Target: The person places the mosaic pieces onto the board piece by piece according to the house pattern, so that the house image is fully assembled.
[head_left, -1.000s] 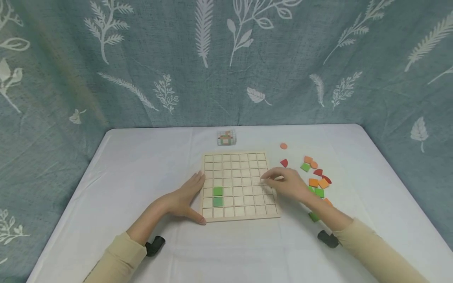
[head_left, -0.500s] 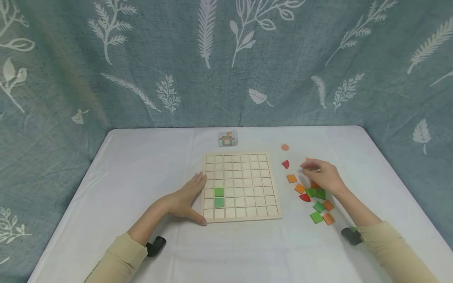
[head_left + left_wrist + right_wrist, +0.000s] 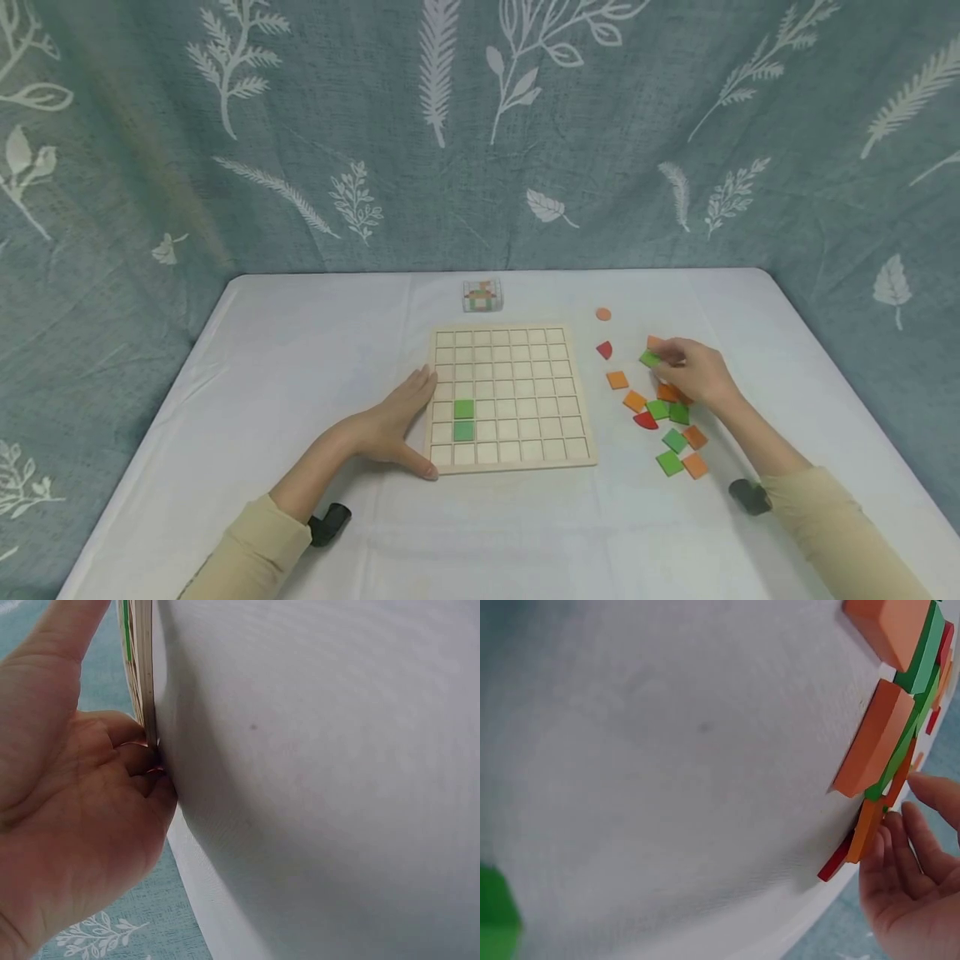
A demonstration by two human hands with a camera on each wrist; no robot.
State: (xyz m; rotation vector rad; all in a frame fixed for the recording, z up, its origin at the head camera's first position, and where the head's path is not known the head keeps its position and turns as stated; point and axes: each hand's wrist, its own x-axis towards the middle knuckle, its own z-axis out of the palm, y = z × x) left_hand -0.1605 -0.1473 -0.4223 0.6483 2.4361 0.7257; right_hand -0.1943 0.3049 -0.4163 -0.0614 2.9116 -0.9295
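My left hand (image 3: pixel 397 421) rests against the left edge of a wooden grid board (image 3: pixel 525 392), fingers along the side and thumb at the lower corner. Two green square tiles, an upper one (image 3: pixel 464 409) and a lower one (image 3: pixel 463 431), lie in the board's second column. In the left wrist view the fingers touch the edge of the board (image 3: pixel 148 682). To the right of the board, my right hand (image 3: pixel 701 373) has thumb and fingertips at a green square tile (image 3: pixel 649 358), pinching its right side. The right wrist view shows the fingers (image 3: pixel 922 847) partly behind other tiles.
Orange squares (image 3: pixel 634 401), more green squares (image 3: pixel 670 463) and red quarter-circles (image 3: pixel 645 421) lie scattered below the right hand. An orange disc (image 3: pixel 603 314) and a red piece (image 3: pixel 604 350) lie farther back. A small patterned card (image 3: pixel 482 296) stands behind the board.
My right hand has moved right, away from the board to the loose tiles, and its fingertips have come down to a green square. The left hand keeps its place.
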